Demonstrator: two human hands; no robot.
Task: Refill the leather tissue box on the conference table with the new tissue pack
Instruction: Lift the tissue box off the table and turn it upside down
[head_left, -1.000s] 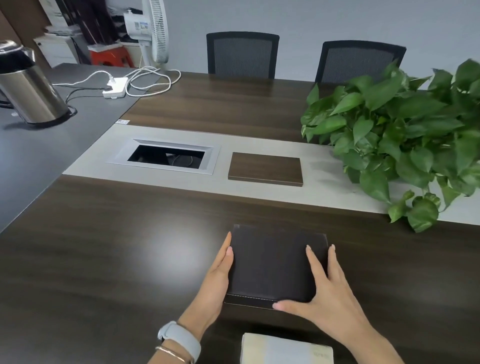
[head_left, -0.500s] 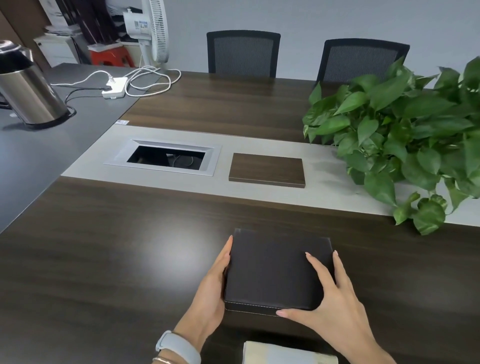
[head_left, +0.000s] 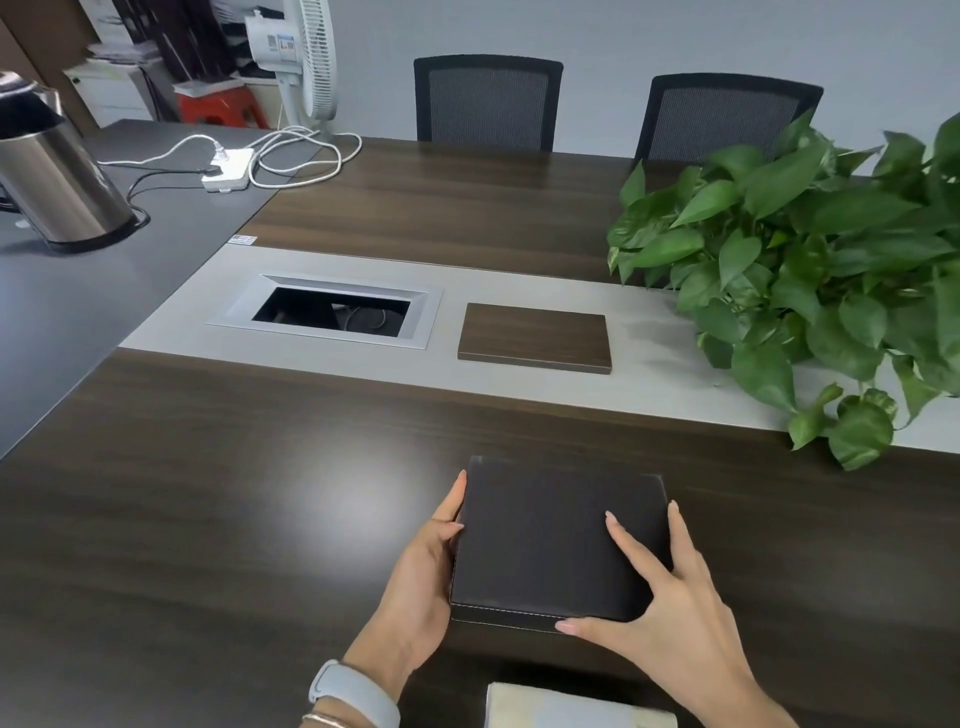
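Observation:
The dark leather tissue box (head_left: 545, 535) lies flat on the wooden conference table (head_left: 260, 519), its plain side facing up with no opening visible. My left hand (head_left: 421, 577) presses against its left side. My right hand (head_left: 670, 608) grips the near right corner, fingers spread over the top and thumb along the front edge. The pale tissue pack (head_left: 576, 709) lies at the bottom edge of the view, just in front of the box, partly cut off.
A leafy potted plant (head_left: 810, 275) spreads over the table's right side. A wooden cover panel (head_left: 535, 338) and an open cable well (head_left: 332, 312) sit in the grey centre strip. A steel kettle (head_left: 57, 187) and power strip (head_left: 228, 169) stand far left; two chairs (head_left: 488, 101) behind.
The box has lifted slightly at its near edge and shifted a little between my hands. My right thumb has slid along the front edge. The view has moved slightly closer.

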